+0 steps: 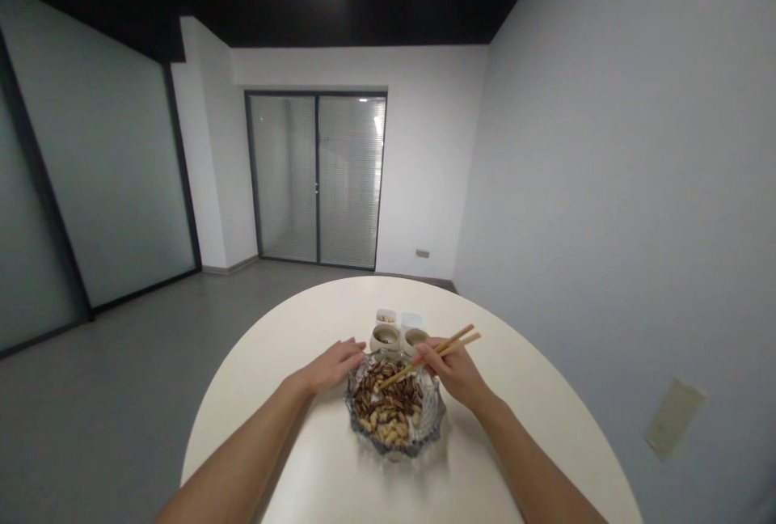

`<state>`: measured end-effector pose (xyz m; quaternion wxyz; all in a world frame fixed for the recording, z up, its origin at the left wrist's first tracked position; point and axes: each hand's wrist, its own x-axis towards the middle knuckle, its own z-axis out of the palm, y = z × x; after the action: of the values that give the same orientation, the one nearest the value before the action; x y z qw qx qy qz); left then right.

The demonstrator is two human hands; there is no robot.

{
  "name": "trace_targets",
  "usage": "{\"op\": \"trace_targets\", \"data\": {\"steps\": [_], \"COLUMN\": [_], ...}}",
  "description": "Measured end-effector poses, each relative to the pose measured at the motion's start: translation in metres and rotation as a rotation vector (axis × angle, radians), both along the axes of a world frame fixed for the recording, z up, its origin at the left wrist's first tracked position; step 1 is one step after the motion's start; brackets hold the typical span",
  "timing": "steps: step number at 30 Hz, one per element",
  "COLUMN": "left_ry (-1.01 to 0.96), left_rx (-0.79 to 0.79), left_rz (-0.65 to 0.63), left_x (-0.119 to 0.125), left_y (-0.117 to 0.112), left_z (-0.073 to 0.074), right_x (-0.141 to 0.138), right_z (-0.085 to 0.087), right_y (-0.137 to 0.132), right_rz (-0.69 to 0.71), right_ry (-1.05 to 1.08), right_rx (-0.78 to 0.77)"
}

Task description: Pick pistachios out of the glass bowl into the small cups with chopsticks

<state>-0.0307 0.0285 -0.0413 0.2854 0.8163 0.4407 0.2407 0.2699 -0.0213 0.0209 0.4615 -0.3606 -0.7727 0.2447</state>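
Note:
A cut-glass bowl (433,419) sits in front of me on a round white table (315,459), filled with dark seeds and pale peanuts (388,407). My right hand (456,370) is closed on a pair of wooden chopsticks (442,348), whose tips reach down into the nuts near the bowl's middle. My left hand (335,364) rests at the bowl's left rim, fingers stretched out and touching the glass, holding nothing.
Just beyond the bowl stand two small round cups (385,337) (414,337) and two small white square dishes (385,317) (412,319). A grey wall runs close along the right side. Glass sliding doors (316,178) are at the far end of the room.

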Motion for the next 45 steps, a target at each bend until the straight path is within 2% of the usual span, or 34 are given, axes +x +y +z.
{"op": "trace_targets", "data": {"steps": [6,20,28,34,38,45], "left_ry": [0.009,-0.005,-0.023,-0.027,-0.027,-0.012], "left_rx": [0.000,0.004,0.008,0.014,0.010,-0.002], "left_rz": [0.010,-0.004,-0.001,-0.014,-0.006,0.003], "left_x": [0.000,0.000,0.001,0.001,0.000,0.000], "left_y": [-0.001,-0.002,-0.002,-0.003,-0.002,-0.002], "left_z": [0.001,0.002,0.001,0.003,0.002,0.003], "right_x": [0.006,-0.001,0.000,0.000,0.002,-0.001], "right_z": [0.003,0.003,0.004,0.008,0.009,0.020], "right_y": [0.001,-0.003,-0.004,-0.004,0.001,0.022], "right_rz": [-0.047,0.020,-0.002,-0.036,-0.089,-0.280], "right_ry": [0.025,-0.038,0.110,0.163,0.202,0.316], "right_rx": [0.006,0.039,-0.060,-0.068,-0.018,0.140]}}
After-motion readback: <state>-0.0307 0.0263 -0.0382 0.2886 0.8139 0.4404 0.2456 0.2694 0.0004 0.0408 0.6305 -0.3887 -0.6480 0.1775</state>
